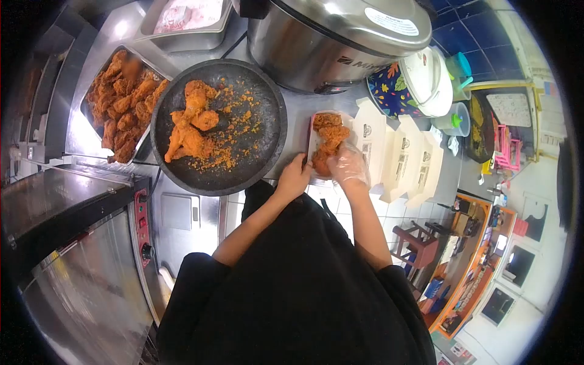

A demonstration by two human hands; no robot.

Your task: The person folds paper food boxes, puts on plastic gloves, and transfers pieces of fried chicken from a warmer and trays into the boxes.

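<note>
My left hand (294,178) is bare, its fingers closed at the lower left edge of an open paper box (314,146). Several pieces of fried chicken (330,135) lie in that box. On my right hand (350,166) is a clear plastic glove; its fingers curl round a fried chicken piece (321,163) at the box's near end. To the left, a round dark stone plate (243,176) bears more fried chicken (193,125) and orange crumbs (234,137).
A metal tray (143,146) heaped with fried chicken stands at the left. Behind are a large steel cooker (304,55) and a metal pan (210,39). Open cartons (404,155) lie at the right, near a white-lidded tub (426,82). A glass-fronted cabinet (91,274) is at lower left.
</note>
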